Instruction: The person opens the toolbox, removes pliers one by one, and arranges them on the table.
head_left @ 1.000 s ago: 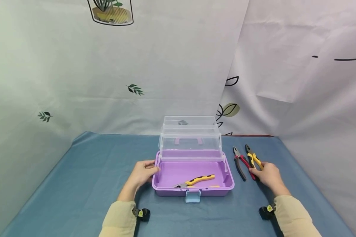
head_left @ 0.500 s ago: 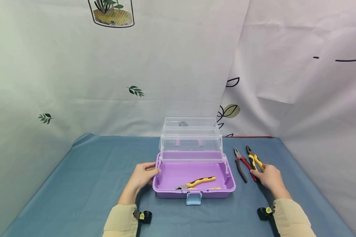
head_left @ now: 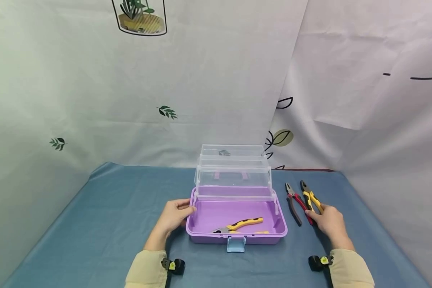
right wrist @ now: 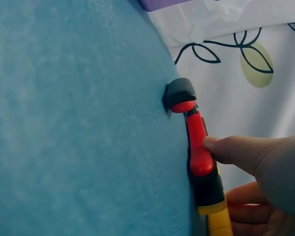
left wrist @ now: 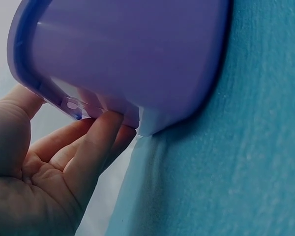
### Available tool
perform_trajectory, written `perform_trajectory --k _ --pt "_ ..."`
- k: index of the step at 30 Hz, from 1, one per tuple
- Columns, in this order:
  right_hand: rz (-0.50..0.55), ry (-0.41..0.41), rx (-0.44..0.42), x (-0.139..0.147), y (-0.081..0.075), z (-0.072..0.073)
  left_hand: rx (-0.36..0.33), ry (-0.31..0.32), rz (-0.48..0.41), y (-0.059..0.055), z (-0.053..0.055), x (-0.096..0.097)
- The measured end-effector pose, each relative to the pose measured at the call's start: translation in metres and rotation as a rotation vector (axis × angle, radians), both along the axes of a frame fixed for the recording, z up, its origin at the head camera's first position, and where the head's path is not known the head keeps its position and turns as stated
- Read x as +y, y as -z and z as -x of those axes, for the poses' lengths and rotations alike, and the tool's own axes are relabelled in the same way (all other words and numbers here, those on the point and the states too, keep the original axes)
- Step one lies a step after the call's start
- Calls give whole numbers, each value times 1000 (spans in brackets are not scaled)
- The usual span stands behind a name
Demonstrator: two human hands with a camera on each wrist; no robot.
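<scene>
A purple toolbox (head_left: 253,239) stands with its clear lid raised. My left hand (head_left: 173,214) grips its left side, thumb over the rim and fingers against the outer wall; the left wrist view shows these fingers (left wrist: 96,142) under the edge. Inside the box lie yellow-and-black pliers (head_left: 245,223), partly hidden by the front wall. To the right, my right hand (head_left: 331,222) holds the handles of another pair of yellow-and-black pliers (head_left: 306,195). Red-and-black pliers (head_left: 293,211) lie just left of them, and my right thumb (right wrist: 226,147) touches their red handle (right wrist: 200,160).
Blue cloth (head_left: 122,208) covers the table. Behind it hangs a pale printed backdrop (head_left: 216,80). The box's light blue latch (head_left: 235,245) hangs down at the front, and its raised clear lid (head_left: 234,162) leans back near the backdrop.
Everything sits slightly lower in the head view, as the camera has shifted. Both hands keep their places on the toolbox and the pliers.
</scene>
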State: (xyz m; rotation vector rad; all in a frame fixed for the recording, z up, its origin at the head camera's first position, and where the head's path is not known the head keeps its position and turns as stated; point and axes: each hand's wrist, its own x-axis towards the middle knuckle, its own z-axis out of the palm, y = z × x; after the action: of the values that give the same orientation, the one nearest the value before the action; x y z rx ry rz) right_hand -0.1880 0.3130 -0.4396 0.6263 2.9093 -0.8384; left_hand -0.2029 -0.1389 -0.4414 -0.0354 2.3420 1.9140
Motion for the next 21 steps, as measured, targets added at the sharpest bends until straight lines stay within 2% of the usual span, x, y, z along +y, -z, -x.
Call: perform_trajectory --k 7,13,21 --pt "10 -46 43 4 -7 -4 14 -4 44 -2 -1 0" --pt "6 -63 93 -6 -18 -9 19 -5 62 -3 -4 0" --pt "-14 -155 152 -18 -27 -13 29 0 15 -4 -2 2"
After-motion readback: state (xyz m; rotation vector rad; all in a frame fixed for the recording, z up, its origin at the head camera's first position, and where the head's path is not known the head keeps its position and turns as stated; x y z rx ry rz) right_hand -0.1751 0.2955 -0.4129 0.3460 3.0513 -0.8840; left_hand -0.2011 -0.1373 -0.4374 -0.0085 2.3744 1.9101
